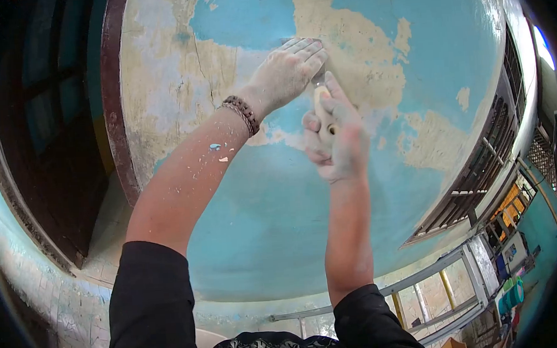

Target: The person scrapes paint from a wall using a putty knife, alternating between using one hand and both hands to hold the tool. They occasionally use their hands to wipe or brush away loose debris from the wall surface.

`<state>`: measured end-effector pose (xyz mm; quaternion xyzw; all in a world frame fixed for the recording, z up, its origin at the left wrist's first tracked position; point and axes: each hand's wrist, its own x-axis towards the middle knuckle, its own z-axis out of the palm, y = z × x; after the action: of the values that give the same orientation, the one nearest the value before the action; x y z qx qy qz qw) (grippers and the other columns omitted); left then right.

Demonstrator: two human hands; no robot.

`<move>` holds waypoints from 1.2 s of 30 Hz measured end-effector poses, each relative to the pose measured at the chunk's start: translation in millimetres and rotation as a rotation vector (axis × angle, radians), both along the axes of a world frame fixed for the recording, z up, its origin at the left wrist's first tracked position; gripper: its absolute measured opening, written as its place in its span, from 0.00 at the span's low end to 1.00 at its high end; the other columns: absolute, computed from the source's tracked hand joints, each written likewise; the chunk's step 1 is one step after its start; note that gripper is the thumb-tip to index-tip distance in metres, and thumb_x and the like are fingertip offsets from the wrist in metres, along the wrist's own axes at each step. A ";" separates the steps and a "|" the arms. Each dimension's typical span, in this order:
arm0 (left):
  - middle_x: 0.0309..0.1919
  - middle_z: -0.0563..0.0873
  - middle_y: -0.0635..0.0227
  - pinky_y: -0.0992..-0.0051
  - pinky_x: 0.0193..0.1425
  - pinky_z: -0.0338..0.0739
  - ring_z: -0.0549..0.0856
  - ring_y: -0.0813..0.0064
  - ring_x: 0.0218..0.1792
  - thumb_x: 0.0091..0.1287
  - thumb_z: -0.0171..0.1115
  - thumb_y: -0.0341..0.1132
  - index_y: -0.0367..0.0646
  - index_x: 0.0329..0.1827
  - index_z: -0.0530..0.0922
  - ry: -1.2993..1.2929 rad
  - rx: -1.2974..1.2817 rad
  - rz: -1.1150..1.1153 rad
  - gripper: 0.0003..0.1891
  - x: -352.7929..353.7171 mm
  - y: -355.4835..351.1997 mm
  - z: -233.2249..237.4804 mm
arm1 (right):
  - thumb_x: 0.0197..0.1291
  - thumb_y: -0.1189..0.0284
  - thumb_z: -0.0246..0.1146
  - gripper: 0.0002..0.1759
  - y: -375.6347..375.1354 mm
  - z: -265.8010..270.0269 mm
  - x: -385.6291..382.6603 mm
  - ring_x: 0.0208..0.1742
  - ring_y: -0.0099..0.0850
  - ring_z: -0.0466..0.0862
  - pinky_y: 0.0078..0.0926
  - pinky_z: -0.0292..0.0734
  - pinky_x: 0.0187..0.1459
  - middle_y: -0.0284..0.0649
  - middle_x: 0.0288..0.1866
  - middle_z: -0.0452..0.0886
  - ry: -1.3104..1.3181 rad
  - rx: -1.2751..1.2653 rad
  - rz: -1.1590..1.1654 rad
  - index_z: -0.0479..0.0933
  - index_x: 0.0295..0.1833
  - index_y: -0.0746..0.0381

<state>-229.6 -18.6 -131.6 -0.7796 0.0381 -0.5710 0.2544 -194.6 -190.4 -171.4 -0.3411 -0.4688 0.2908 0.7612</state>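
Note:
Straight ahead is a wall [261,200] of blue paint with bare beige patches. My right hand [336,130], dusty white, is closed round the pale handle of a scraper [322,99], whose handle has a hole near its end. The scraper's metal blade points up at the wall, partly hidden by my left hand. My left hand [292,69] lies over the blade with its fingers stretched out side by side. A brown beaded bracelet [242,113] circles my left wrist, and paint flakes [219,153] stick to that forearm.
A dark wooden door [43,136] stands at the left beside a maroon frame [115,88]. Window bars [473,170] are at the right. Below them lies a metal ladder-like frame [435,285], with a teal container [511,295] near the lower right edge.

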 end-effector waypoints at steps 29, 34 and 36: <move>0.71 0.67 0.41 0.56 0.78 0.57 0.64 0.49 0.74 0.64 0.51 0.24 0.29 0.71 0.63 -0.194 -0.040 0.189 0.29 55.5 -25.3 -20.7 | 0.62 0.64 0.67 0.25 -47.3 63.3 91.7 0.17 0.13 0.65 0.15 0.52 0.14 0.27 0.23 0.73 -0.565 -0.292 -0.512 0.79 0.63 0.63; 0.71 0.66 0.41 0.56 0.80 0.53 0.62 0.48 0.75 0.61 0.54 0.23 0.29 0.74 0.59 -0.399 -0.106 0.105 0.34 66.2 -22.8 -7.5 | 0.60 0.63 0.68 0.22 -32.0 96.3 88.9 0.20 0.13 0.70 0.16 0.53 0.15 0.27 0.21 0.74 -0.910 -0.214 -0.659 0.83 0.56 0.65; 0.70 0.66 0.40 0.55 0.81 0.51 0.62 0.47 0.75 0.60 0.55 0.23 0.29 0.74 0.57 -0.416 -0.079 0.128 0.36 66.7 -25.6 -7.3 | 0.60 0.63 0.68 0.22 -35.6 109.8 108.1 0.20 0.13 0.69 0.16 0.53 0.15 0.26 0.21 0.74 -0.997 -0.191 -0.665 0.83 0.56 0.65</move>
<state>-162.9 -44.2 -138.9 -0.6554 -0.0873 -0.7032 0.2616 -86.6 -226.0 -61.6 -0.6312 -0.6089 -0.1168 0.4661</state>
